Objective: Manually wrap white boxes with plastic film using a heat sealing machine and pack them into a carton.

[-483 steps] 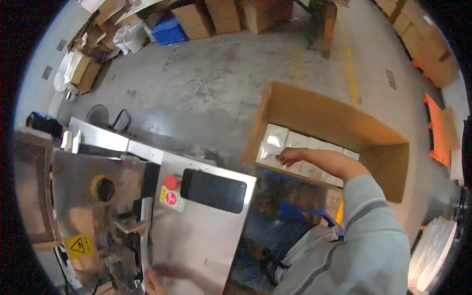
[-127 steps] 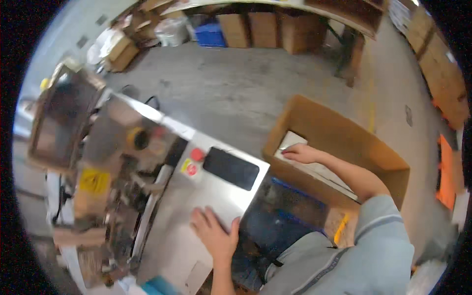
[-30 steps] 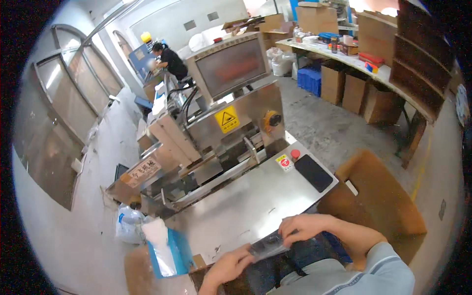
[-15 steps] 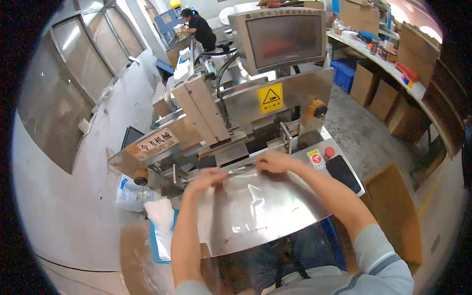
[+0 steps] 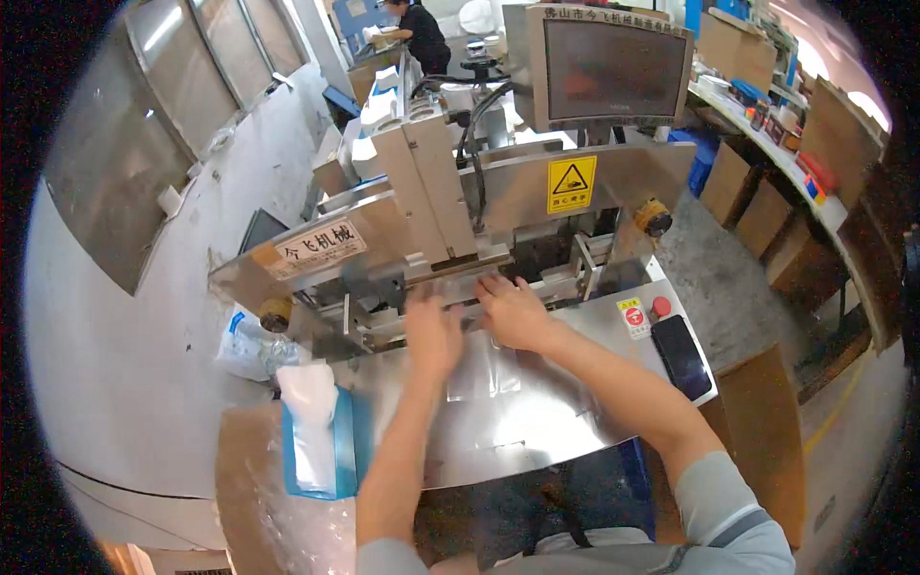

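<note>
A clear plastic bag [image 5: 484, 376] lies on the bare metal worktop [image 5: 537, 422], its far end running under my hands to the slot of a grey metal machine [image 5: 402, 240]. My left hand [image 5: 433, 331] reaches to the machine's front bar, slightly blurred, with its fingers stretched forward over the bag's far end. Beside it, my right hand [image 5: 516, 311] has its fingers spread and laid down at the same bar. The bag's far edge is hidden by both hands and the bar.
A monitor [image 5: 613, 72] stands above the machine. On the right are a red button [image 5: 661, 306] and a black phone [image 5: 679, 355]. A blue box with white sheets [image 5: 311, 431] is by my left forearm. Another person [image 5: 422, 38] works far back.
Both hands have moved forward to the machine's bar, and the bag has gone with them. Their fingers, bent at the bag's edge before, are now stretched out. The view has shifted.
</note>
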`<state>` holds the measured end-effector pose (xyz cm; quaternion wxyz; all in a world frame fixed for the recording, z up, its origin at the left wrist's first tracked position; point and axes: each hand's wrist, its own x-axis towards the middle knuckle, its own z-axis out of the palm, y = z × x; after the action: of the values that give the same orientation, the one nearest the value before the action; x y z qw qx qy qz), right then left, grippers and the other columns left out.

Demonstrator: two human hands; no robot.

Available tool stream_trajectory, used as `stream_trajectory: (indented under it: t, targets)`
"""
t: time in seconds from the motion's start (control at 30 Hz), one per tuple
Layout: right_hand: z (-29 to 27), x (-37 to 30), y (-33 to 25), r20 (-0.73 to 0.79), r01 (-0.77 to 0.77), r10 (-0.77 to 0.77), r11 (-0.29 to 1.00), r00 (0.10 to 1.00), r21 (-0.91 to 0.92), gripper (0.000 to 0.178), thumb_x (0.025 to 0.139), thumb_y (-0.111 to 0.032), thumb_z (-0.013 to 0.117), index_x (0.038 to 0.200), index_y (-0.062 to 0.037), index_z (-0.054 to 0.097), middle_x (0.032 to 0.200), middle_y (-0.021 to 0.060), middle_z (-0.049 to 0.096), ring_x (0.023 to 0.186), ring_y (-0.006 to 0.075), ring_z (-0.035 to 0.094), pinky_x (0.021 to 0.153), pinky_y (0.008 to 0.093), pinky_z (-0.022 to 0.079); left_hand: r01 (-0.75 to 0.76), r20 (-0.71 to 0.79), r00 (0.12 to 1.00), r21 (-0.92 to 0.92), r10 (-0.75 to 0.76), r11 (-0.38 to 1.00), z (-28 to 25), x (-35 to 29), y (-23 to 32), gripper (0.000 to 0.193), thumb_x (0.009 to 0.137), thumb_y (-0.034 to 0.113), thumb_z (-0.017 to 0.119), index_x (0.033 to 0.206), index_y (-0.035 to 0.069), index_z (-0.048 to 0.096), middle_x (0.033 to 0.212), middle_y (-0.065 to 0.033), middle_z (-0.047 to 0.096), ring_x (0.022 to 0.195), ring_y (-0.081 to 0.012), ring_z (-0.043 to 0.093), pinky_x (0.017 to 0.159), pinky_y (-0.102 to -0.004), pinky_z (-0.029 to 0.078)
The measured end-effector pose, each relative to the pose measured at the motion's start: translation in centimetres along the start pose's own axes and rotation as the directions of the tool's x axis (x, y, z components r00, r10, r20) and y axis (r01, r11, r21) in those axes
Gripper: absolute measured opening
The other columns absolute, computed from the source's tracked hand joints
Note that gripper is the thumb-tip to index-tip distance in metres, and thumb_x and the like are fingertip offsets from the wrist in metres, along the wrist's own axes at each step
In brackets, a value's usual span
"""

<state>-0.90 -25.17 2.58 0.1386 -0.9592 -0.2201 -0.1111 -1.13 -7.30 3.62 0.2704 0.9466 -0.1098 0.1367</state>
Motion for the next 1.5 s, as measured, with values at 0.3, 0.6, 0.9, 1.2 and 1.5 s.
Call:
stream_trajectory:
  t: [0.3, 0.6, 0.9, 1.2, 1.5]
  targets:
    - [0.0, 0.3, -0.4, 0.015, 0.06, -0.06, 0.998, 0.998, -0.031, 0.057, 0.09, -0.034, 0.063, 0.137, -0.004, 0.05, 0.145, 0.0176, 0.048, 0.136, 0.0352, 0.044, 0.108, 0.0567, 0.037, -0.147, 0.032, 0.989, 0.095, 0.145, 0.985, 1.3, -19.7, 3.6, 0.068, 0.09, 0.049, 0.064, 0.134, -0.002, 0.054, 0.143, -0.0322, 0.042, 0.137, -0.0479, 0.036, 0.111, -0.0634, 0.024]
    - [-0.2, 0.1, -0.7, 0.058, 0.027, -0.024, 0.999, 0.998, -0.039, 0.059, 0.089, -0.033, 0.065, 0.137, -0.0022, 0.049, 0.146, 0.0194, 0.047, 0.135, 0.0369, 0.044, 0.106, 0.0546, 0.04, -0.159, -0.064, 0.984, 0.091, 0.165, 0.983, 1.5, -20.4, 3.5, 0.063, 0.091, 0.047, 0.062, 0.131, -0.001, 0.056, 0.141, -0.0301, 0.045, 0.136, -0.0468, 0.038, 0.111, -0.0637, 0.024]
    - [-1.7, 1.2, -0.5, -0.01, 0.034, -0.035, 0.999, 0.999, -0.025, 0.049, 0.094, -0.035, 0.058, 0.13, -0.0027, 0.052, 0.129, 0.0194, 0.06, 0.126, 0.0376, 0.053, 0.105, 0.0553, 0.039, -0.111, -0.024, 0.993, 0.136, 0.115, 0.984, 1.4, -20.6, 3.9, 0.062, 0.091, 0.045, 0.062, 0.131, -0.001, 0.054, 0.136, -0.024, 0.05, 0.134, -0.0418, 0.04, 0.11, -0.0692, 0.021]
    - [-1.9, 3.1, 0.4, 0.027, 0.021, -0.02, 0.999, 0.999, -0.042, 0.046, 0.096, -0.033, 0.054, 0.13, -0.0019, 0.05, 0.122, 0.0221, 0.064, 0.12, 0.0434, 0.056, 0.102, 0.0577, 0.04, 0.014, -0.289, 0.957, -0.029, -0.022, 0.999, 0.9, -20.5, 3.6, 0.064, 0.091, 0.036, 0.066, 0.137, -0.004, 0.044, 0.144, -0.0301, 0.038, 0.138, -0.0482, 0.031, 0.113, -0.0645, 0.02]
    - [-2.3, 3.1, 0.7, 0.066, 0.021, -0.022, 1.0, 0.998, 0.014, 0.046, 0.097, -0.033, 0.052, 0.133, -0.0036, 0.051, 0.128, 0.0239, 0.06, 0.122, 0.042, 0.055, 0.105, 0.0553, 0.039, 0.044, -0.375, 0.922, -0.141, -0.094, 0.989, 0.7, -20.7, 3.3, 0.065, 0.092, 0.031, 0.066, 0.138, -0.008, 0.04, 0.146, -0.0331, 0.033, 0.138, -0.052, 0.027, 0.114, -0.0594, 0.022]
